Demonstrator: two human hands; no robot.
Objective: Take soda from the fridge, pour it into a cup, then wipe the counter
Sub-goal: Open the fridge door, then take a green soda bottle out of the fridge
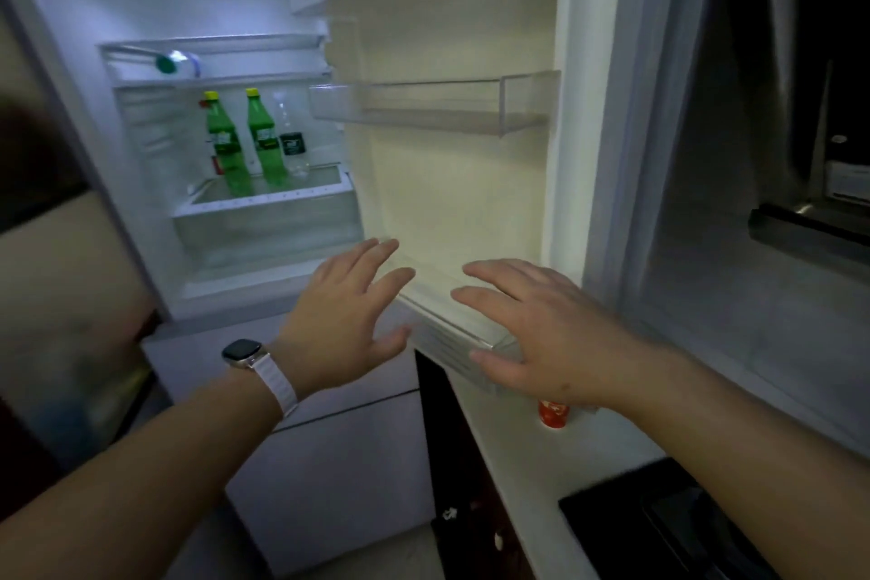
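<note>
Green plastic, yellow caps: 2 soda bottles (pixel 245 141) standing upright on fridge shelf (pixel 268 198). Left hand (pixel 346 325) and right hand (pixel 536 334) hovering empty, fingers spreading apart.

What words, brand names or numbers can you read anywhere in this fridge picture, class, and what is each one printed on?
No text here can be read.
Left green bottle: label too blurred to read.
Right green bottle: label too blurred to read.
Clear bottle: dark label, print too small and blurred.
Red container below the right hand: white marks, unreadable.
Watch at the left hand: screen dark, nothing shown.
</note>
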